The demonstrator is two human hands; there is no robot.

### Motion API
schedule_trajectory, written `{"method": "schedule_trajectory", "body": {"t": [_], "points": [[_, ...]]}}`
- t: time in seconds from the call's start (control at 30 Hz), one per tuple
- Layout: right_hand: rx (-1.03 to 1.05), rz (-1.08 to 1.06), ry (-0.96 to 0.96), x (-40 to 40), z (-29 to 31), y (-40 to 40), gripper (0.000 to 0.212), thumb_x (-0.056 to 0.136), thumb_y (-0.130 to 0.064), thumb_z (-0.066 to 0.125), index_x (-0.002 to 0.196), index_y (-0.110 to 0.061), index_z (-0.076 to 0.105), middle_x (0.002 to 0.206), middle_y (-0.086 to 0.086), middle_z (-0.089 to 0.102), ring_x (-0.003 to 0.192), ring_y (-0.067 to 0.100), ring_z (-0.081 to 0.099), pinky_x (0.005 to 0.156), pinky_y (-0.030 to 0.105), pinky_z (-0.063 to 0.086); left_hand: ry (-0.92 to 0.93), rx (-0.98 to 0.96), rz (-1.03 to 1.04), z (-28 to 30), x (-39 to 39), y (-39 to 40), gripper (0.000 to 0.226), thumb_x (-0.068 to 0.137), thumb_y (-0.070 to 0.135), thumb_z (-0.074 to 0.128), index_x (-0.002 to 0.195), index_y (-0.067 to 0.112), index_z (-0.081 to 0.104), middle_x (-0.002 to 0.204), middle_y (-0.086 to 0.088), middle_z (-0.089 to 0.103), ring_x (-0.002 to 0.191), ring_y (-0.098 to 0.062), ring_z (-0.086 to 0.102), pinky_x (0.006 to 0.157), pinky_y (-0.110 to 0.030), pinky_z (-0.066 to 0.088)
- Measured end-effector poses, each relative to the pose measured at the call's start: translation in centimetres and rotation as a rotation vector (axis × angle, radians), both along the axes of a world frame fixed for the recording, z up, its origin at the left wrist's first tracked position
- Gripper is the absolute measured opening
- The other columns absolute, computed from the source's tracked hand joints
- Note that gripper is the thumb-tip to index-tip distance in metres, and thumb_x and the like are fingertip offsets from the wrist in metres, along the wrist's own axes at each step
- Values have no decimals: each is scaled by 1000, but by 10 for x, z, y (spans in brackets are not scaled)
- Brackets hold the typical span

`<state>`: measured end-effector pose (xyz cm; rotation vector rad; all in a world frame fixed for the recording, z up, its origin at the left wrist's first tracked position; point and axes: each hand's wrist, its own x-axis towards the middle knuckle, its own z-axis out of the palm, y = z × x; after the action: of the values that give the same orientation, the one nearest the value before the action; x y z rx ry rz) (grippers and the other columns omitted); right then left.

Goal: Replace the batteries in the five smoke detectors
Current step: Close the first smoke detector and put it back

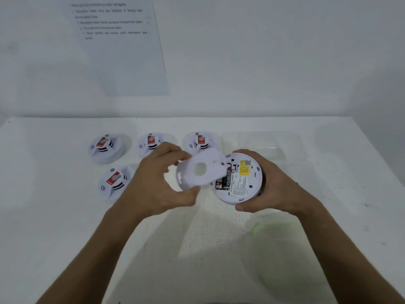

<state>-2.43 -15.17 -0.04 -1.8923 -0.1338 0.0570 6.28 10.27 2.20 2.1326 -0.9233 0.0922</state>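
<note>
Gripping: left hand [162, 183] cover [200, 170], right hand [267, 185] detector [238, 178] | white table [65, 216] (scuffed) | wall sheet [118, 44]

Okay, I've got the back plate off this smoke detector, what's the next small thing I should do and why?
Probably set the round white back plate in your left hand down on the white table. The white smoke detector gripped by your right hand shows its black batteries exposed, and you'll likely need a free hand to pull them.
</note>
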Motion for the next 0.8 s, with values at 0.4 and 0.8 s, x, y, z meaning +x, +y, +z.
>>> {"method": "schedule_trajectory", "body": {"t": [0.4,0.8], "points": [[-20,10,0,4,2,6,97,57,-1,93,140,-22,46,126,-14,59,121,16,58,92,27,53,61,116,-199,9,-2,-32,57,58,37,78,112,22,68,109,9,51,106,-7,52,85,-14,43],[-52,24,15,5,0,12,94,59,0,92,139,-21,46,131,-5,59,123,20,57,97,38,54,130,258,-192,12,-4,-28,71,61,51,74,127,29,61,116,17,48,110,16,39,84,3,32]]}}
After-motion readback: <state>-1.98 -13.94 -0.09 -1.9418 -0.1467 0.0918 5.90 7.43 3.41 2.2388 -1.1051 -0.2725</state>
